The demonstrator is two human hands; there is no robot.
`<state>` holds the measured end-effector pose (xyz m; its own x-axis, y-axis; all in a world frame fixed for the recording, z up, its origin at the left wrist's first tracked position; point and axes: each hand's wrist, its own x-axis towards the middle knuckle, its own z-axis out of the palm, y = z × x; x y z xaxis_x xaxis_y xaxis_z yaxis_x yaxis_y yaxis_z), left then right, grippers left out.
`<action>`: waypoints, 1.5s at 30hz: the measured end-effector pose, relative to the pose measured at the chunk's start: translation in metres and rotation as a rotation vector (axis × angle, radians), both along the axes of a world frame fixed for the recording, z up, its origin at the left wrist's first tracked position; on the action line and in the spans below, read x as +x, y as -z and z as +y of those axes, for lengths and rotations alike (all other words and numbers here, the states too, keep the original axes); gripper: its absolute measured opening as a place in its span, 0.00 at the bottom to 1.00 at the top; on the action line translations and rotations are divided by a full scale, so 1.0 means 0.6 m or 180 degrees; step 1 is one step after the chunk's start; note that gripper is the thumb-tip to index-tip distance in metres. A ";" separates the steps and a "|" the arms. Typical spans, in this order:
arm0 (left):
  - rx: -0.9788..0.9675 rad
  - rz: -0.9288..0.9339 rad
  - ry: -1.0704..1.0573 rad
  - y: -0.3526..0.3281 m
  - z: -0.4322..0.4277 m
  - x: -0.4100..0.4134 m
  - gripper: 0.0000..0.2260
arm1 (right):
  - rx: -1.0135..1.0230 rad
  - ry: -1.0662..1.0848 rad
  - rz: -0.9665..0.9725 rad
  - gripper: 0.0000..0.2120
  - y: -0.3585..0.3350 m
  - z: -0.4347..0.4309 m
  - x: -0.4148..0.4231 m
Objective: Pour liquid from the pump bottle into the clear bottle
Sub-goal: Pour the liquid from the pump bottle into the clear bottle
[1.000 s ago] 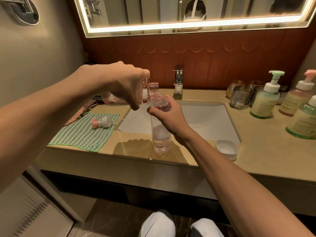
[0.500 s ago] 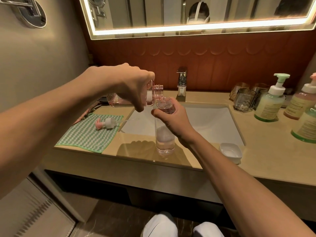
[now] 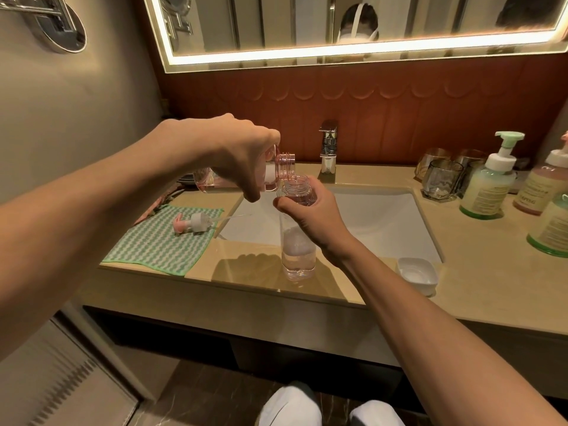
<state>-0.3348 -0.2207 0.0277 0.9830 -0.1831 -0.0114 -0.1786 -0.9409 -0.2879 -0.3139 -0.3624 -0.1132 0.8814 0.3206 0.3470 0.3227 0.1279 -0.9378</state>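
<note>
My left hand (image 3: 242, 158) grips a pink pump bottle (image 3: 284, 167) with its pump removed, tipped on its side so its threaded neck points right and down over the mouth of the clear bottle. A thin stream runs from the neck into that mouth. The clear bottle (image 3: 298, 259) stands upright on the counter edge in front of the sink, with pale liquid in its lower part. My right hand (image 3: 310, 216) wraps around its upper half. The removed pink and white pump head (image 3: 193, 224) with its dip tube lies on a green checked cloth (image 3: 159, 250) to the left.
A white sink basin (image 3: 378, 222) and chrome tap (image 3: 328, 146) sit behind the bottles. A small white dish (image 3: 417, 273) rests right of the clear bottle. Glass tumblers (image 3: 442, 179) and three pump bottles (image 3: 488, 186) crowd the counter's right end. The beige counter edge (image 3: 246, 290) runs below.
Both hands and both bottles keep almost the same pose. The pump bottle's neck sits slightly closer over the clear bottle's mouth. The head camera has shifted a little.
</note>
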 end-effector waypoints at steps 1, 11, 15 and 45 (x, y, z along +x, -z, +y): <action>0.0008 0.0005 0.0003 0.000 0.000 0.000 0.38 | 0.0002 0.0006 -0.0010 0.15 0.000 0.000 0.000; 0.0077 -0.0027 0.0026 0.000 0.000 0.001 0.38 | 0.0050 -0.0007 0.0033 0.16 0.000 0.001 -0.001; 0.0091 -0.0017 0.0021 -0.001 -0.001 0.002 0.38 | 0.0054 -0.0013 0.0044 0.16 -0.001 0.001 -0.001; 0.0260 0.0053 -0.0037 -0.005 -0.002 -0.001 0.37 | 0.0048 -0.0019 0.0024 0.17 0.000 0.000 0.000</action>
